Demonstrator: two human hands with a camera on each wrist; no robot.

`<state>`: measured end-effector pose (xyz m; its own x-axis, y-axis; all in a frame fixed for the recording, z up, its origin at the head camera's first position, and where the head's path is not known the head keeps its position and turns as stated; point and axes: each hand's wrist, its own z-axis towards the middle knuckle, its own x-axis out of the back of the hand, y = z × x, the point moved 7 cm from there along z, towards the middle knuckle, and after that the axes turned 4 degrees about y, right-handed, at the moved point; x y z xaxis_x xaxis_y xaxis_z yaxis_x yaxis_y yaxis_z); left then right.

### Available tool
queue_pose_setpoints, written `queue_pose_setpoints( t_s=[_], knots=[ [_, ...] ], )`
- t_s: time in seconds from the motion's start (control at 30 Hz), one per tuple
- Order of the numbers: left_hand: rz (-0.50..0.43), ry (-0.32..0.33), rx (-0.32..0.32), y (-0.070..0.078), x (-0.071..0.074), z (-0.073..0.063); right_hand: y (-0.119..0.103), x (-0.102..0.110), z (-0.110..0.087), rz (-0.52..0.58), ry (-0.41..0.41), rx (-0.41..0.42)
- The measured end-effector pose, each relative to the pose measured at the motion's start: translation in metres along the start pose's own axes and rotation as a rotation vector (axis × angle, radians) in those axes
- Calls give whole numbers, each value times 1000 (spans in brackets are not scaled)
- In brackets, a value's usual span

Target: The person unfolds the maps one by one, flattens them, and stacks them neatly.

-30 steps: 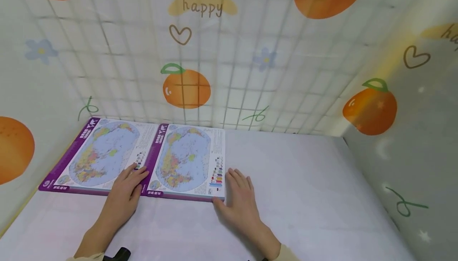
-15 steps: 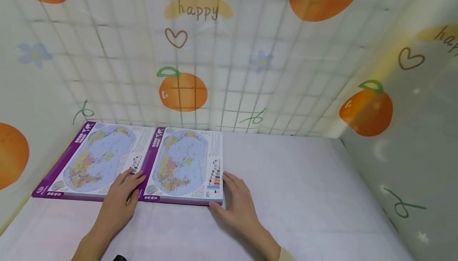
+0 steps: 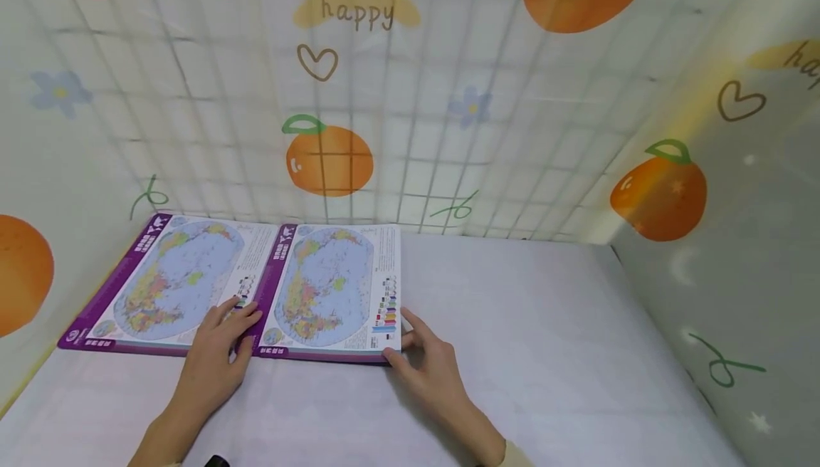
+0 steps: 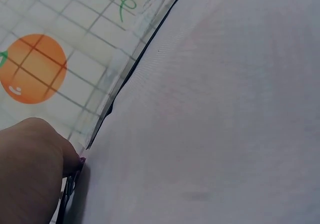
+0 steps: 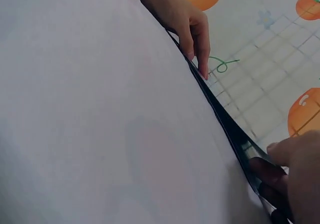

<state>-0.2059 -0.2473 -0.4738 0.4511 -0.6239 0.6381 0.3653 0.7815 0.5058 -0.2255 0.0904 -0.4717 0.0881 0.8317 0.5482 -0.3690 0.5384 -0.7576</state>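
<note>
Two look-alike flat purple-edged boards printed with world maps lie side by side in the head view, the left map board (image 3: 182,278) and the right map board (image 3: 327,289). My left hand (image 3: 214,353) rests on the lower part of the seam between them, fingers stretched out. At the lower right corner of the right map board, my right hand (image 3: 429,364) pinches the edge, thumb on top and fingers beneath. The right wrist view shows those fingers (image 5: 270,176) under the board's dark underside, with a narrow gap above the tabletop. In the left wrist view my left hand (image 4: 35,169) is partly cut off.
A white-covered table (image 3: 544,353) extends to the right of the boards. Behind them stands a wire grid covered by a sheet (image 3: 435,161) printed with oranges and hearts. A grey-white side sheet (image 3: 756,282) borders the table on the right.
My right fingers have slid from beside the right map board to under its edge, and its corner has lifted slightly. My left hand stays on the seam.
</note>
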Motion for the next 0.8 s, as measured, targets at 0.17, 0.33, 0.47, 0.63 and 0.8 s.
queue_pose_setpoints(
  t_s=[0.17, 0.33, 0.47, 0.63, 0.8],
  knots=[
    [9, -13, 7, 1, 0, 1, 0, 1, 0, 8, -1, -16],
    [23, -23, 14, 0, 0, 0, -1, 1, 0, 42, -9, -43],
    [28, -28, 28, 0, 1, 0, -2, 1, 0, 68, -10, -63],
    [26, -18, 25, 2, 2, 0, -1, 3, 0, 91, 7, -78],
    [29, 0, -4, 2, 3, 1, 0, 5, 0, 97, 30, -97]
  ],
)
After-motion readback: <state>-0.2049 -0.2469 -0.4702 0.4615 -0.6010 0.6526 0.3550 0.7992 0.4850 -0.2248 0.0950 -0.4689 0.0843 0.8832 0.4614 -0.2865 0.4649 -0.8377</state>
